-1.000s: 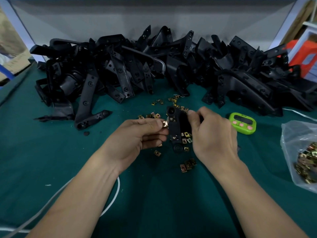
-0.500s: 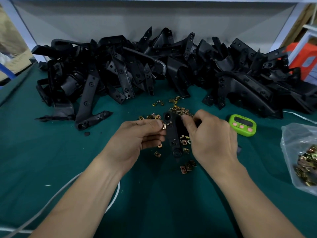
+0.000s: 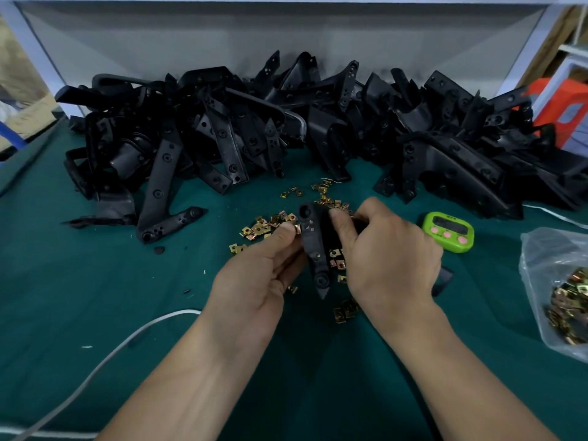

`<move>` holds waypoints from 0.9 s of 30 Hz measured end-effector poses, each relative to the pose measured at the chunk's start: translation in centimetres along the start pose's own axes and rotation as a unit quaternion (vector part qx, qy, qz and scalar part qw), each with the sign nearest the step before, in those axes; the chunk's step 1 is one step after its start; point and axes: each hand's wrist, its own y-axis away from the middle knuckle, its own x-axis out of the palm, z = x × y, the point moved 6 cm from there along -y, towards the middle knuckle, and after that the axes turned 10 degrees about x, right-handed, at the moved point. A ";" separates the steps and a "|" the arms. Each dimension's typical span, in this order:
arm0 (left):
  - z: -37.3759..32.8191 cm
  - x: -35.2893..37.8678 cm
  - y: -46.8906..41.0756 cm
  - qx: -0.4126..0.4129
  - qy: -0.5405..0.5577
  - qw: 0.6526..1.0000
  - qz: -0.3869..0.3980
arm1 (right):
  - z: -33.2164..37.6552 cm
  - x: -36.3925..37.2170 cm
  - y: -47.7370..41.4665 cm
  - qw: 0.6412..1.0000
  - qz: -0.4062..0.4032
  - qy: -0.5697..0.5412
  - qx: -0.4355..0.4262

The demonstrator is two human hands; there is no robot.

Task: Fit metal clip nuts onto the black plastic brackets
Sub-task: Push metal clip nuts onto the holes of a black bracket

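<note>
Bracket (image 3: 313, 249), black plastic, long and narrow: held just above the green table cloth (image 3: 95, 297), left of the green timer (image 3: 448, 232) and near it. Its pointed end faces me, its round-holed end faces away.

Head view, notes:

- My right hand (image 3: 388, 249) sits between the timer and the bracket. Its fingers are curled round the bracket's right side, with the thumb laid on the top face.
- My left hand (image 3: 254, 281) is on the far side of the bracket from the timer. Thumb and forefinger pinch one clip nut (image 3: 297, 229), brass-coloured, against the bracket's left edge near the upper end. I cannot tell how far it is seated.
- Loose clip nuts (image 3: 264, 227) lie scattered on the cloth left of the timer, around and under the held bracket, with a few more nearer to me.
- Heap of brackets (image 3: 318, 128) runs along the back wall, behind the timer and stretching far to its left and right.
- Clear bag of clip nuts (image 3: 566, 291) lies right of the timer, closer to me.
- White cable (image 3: 111, 354) curves over the cloth well to the timer's left, beside my left forearm.
</note>
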 end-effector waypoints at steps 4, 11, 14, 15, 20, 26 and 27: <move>-0.3 -0.2 0.2 0.020 0.000 1.000 -0.022 | 0.5 0.3 0.2 0.999 0.026 -0.020 -0.024; -1.1 -0.2 -0.3 0.047 -0.025 0.999 -0.004 | 1.1 0.6 1.0 0.995 0.059 -0.040 -0.073; -1.1 -0.1 0.0 0.053 -0.045 0.998 -0.008 | 0.8 0.6 1.2 0.995 0.059 -0.053 -0.064; -1.1 -0.1 0.0 0.061 -0.054 0.997 -0.012 | 0.7 0.6 1.2 0.995 0.061 -0.055 -0.060; -1.0 0.1 0.3 0.081 -0.086 0.993 0.005 | 0.4 0.7 1.3 0.993 0.072 -0.082 -0.043; -1.1 -0.1 0.2 0.106 -0.139 0.985 0.014 | 0.0 0.7 1.3 0.990 0.093 -0.099 -0.029; -1.1 -0.2 0.1 0.110 -0.146 0.983 0.015 | 0.1 0.6 1.3 0.990 0.094 -0.100 -0.029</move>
